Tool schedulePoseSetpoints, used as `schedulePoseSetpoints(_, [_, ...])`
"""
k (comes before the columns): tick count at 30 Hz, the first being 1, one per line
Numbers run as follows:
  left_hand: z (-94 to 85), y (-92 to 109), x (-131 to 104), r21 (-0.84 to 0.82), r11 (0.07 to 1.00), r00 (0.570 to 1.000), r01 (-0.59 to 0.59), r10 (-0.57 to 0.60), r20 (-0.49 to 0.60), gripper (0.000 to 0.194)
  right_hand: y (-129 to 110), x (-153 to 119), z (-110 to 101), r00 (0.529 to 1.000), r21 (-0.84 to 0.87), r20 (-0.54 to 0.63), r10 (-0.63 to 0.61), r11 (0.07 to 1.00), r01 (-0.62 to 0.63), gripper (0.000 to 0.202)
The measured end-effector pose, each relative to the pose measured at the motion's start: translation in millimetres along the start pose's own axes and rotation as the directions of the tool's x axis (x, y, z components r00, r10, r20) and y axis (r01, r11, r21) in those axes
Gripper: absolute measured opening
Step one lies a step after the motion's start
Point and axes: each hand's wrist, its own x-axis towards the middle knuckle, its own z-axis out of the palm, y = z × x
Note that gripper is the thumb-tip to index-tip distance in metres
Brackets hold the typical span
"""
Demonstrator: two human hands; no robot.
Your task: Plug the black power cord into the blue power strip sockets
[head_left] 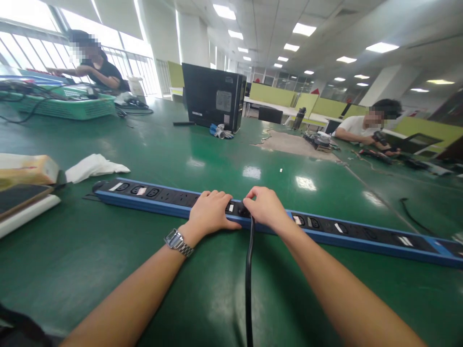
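A long blue power strip [323, 236] with black sockets runs across the green table. My left hand [210, 212] is closed over its middle, fingers on the far edge and thumb along the near side. Just right of it, my right hand [266, 207] pinches a black plug [243, 209] at a socket. Its thick black cord [249, 274] drops toward me over the near side of the strip. Fingers partly hide the plug, so I cannot tell how deep it sits. Small white labels mark several sockets.
On the left are a tissue pack [32, 167], crumpled tissue [96, 167] and a phone-like dark slab [21, 200]. Farther back stand a green basket [68, 107] of cables and a black computer case [211, 99]. Two people sit at the far left and far right.
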Motion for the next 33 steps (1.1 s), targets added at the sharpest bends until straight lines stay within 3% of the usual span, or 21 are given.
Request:
schedulePoseSetpoints(5, [-1.5, 1, 0, 0.010, 1.000, 1.000, 0.006, -0.006, 0.006, 0.059, -17, -10, 8, 1.000, -0.204, -0.012, 0.003, 0.979, -0.005, 0.022])
schedulePoseSetpoints(9, [-3.1, 2, 0, 0.018, 1.000, 1.000, 0.008, -0.008, 0.012, 0.056, -25, -18, 9, 1.000, -0.240, -0.023, 0.003, 0.971, -0.009, 0.025])
schedulePoseSetpoints(12, [-3.4, 1, 0, -0.005, 1.000, 1.000, 0.012, -0.012, 0.021, 0.063, -16, -20, -18, 0.992, -0.141, -0.111, -0.057, 0.989, 0.041, 0.021])
schedulePoseSetpoints(15, [-3.5, -1, 1, -0.019, 1.000, 1.000, 0.003, -0.002, 0.029, 0.072, 14, -26, -58, 0.967, -0.027, -0.241, -0.081, 0.997, 0.076, 0.024])
schedulePoseSetpoints(18, [-3.5, -2, 2, -0.015, 1.000, 0.999, 0.006, -0.005, 0.038, 0.073, 55, -33, -79, 0.988, -0.031, -0.130, -0.083, 0.996, 0.079, 0.023])
schedulePoseSetpoints(20, [-3.5, -2, 2, -0.014, 1.000, 0.999, 0.012, -0.012, 0.044, 0.072, 79, -36, -76, 0.997, -0.051, -0.041, -0.069, 0.996, 0.067, 0.024])
schedulePoseSetpoints(23, [-3.4, -2, 2, -0.013, 1.000, 0.999, 0.006, -0.005, 0.039, 0.073, 97, -38, -63, 0.999, -0.078, -0.016, -0.041, 0.996, 0.040, 0.025])
schedulePoseSetpoints(29, [-3.5, -2, 3, -0.004, 1.000, 0.998, 0.006, -0.006, 0.056, 0.075, 92, -37, -60, 0.999, -0.241, -0.042, -0.032, 0.970, 0.021, 0.023])
schedulePoseSetpoints(33, [-2.3, -3, 3, 0.009, 1.000, 0.998, -0.001, 0.001, 0.058, 0.074, 95, -39, -56, 0.998, -0.254, -0.038, -0.050, 0.966, 0.039, 0.023])
